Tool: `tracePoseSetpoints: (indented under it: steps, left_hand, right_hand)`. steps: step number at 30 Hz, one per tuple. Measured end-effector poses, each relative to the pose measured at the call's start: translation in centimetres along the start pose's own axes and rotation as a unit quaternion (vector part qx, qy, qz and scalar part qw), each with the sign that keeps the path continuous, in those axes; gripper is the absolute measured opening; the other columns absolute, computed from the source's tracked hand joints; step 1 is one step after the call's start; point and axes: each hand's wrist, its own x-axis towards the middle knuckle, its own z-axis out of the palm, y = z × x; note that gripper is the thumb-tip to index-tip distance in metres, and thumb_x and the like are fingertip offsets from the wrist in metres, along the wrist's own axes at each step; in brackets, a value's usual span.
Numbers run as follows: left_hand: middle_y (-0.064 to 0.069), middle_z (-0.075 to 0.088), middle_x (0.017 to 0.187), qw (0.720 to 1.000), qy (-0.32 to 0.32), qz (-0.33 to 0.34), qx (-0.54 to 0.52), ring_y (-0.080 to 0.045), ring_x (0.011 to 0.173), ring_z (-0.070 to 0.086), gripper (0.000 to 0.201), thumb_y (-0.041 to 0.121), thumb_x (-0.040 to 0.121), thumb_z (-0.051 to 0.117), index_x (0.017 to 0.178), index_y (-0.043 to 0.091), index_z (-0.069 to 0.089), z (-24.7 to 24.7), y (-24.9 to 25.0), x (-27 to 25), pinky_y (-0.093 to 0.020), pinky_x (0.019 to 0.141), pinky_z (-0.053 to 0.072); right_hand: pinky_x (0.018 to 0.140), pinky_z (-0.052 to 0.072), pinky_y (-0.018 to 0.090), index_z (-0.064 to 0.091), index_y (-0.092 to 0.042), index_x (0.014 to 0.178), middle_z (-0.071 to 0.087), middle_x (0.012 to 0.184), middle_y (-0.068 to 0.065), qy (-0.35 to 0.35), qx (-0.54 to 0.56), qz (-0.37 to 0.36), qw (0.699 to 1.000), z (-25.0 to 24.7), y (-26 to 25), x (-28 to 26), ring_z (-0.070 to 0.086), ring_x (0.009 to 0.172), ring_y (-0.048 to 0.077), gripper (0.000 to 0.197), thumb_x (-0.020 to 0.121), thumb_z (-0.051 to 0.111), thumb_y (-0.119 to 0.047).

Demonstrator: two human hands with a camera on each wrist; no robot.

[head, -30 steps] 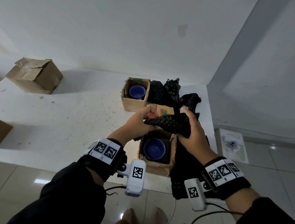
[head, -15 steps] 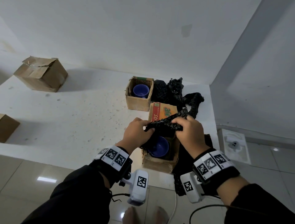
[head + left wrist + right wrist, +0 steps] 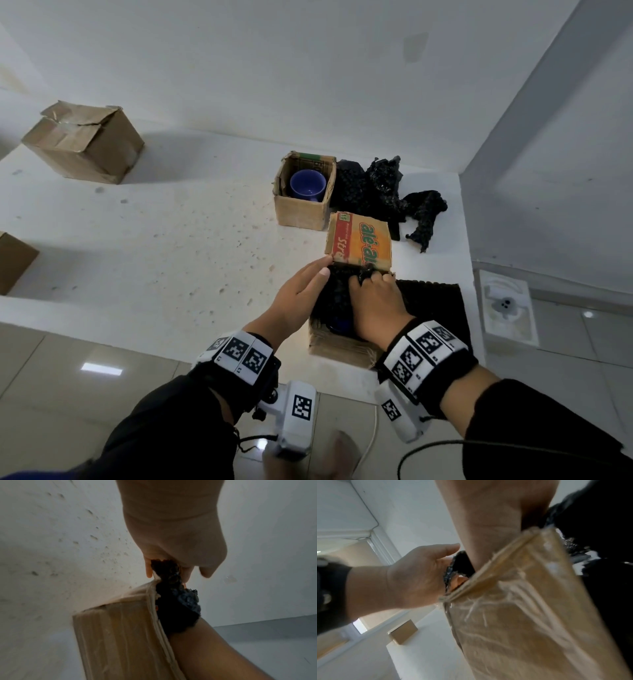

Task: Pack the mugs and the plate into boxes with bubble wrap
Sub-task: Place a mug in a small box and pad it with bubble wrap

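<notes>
I have both hands down in the near box (image 3: 337, 346). My right hand (image 3: 375, 305) has its fingers curled into the black bubble wrap (image 3: 334, 291), pressing it into the box. My left hand (image 3: 298, 296) pinches the same wrap at the box's left wall. A sliver of blue mug (image 3: 340, 323) shows under my right palm. Beyond my fingertips another mug (image 3: 306, 185) sits in the far box (image 3: 303, 212)

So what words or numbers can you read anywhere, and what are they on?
"ale-ale": on the orange flap of the near box, cut off at its edge.
"15": small green tag at the flap's corner.
"Str...": red strip on the flap, the rest hidden.
Far box: green print, too blurred to read.
Wristbands: square codes only, no words.
</notes>
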Motion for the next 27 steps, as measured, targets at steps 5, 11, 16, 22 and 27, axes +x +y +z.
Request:
tracePoseSetpoints:
  steps: [5,11,16,22,27]
  left_hand:
    - [0.009,0.045,0.144,0.992,-0.031,-0.035,-0.117,-0.004,0.131,0.039,0.049,0.051,0.1,0.021,0.138,0.032,0.046,0.4,-0.3,-0.4,-0.025,0.111,0.028]
    - [0.002,0.042,0.146,0.973,-0.066,-0.076,-0.206,-0.011,0.135,0.035,0.05,0.057,0.098,0.01,0.127,0.045,0.048,-0.4,-0.2,-0.3,-0.032,0.112,0.026]
    - [0.006,0.046,0.142,0.963,-0.066,-0.07,-0.254,-0.009,0.133,0.038,0.049,0.061,0.096,0.017,0.125,0.043,0.053,-0.1,-0.7,-0.4,-0.032,0.112,0.028]
    - [0.019,0.04,0.145,0.976,-0.078,-0.056,-0.197,0.0,0.136,0.03,0.05,0.066,0.088,0.01,0.119,0.062,0.049,-0.1,-1.4,0.0,-0.044,0.116,0.019]
    - [0.019,0.036,0.148,0.977,-0.085,-0.056,-0.188,-0.002,0.139,0.026,0.048,0.069,0.085,0.012,0.12,0.066,0.046,-0.1,-1.2,-0.2,-0.046,0.117,0.015]
  right_hand:
    - [0.077,0.043,0.033,0.05,-0.013,0.123,0.063,0.113,0.008,-0.105,0.005,-0.029,0.994,-1.5,0.6,1.8,0.059,0.104,0.029,0.032,0.095,0.039,-0.024]
    - [0.075,0.047,0.036,0.058,-0.017,0.118,0.062,0.106,0.011,0.022,0.12,-0.034,0.992,-1.8,1.7,1.0,0.059,0.096,0.031,0.035,0.09,0.044,-0.002]
    - [0.069,0.049,0.026,0.064,-0.01,0.111,0.057,0.096,0.006,0.253,0.262,-0.134,0.922,0.0,1.5,-1.6,0.055,0.087,0.021,0.038,0.076,0.052,-0.001]
    - [0.103,0.034,0.033,0.043,-0.009,0.135,0.049,0.131,0.007,0.08,0.229,-0.168,0.956,1.6,0.3,-0.6,0.044,0.121,0.024,0.056,0.085,0.044,-0.035]
    - [0.099,0.033,0.036,0.04,-0.012,0.132,0.048,0.13,0.007,0.005,0.129,-0.113,0.985,0.5,-0.6,1.5,0.042,0.121,0.024,0.05,0.086,0.046,-0.032]
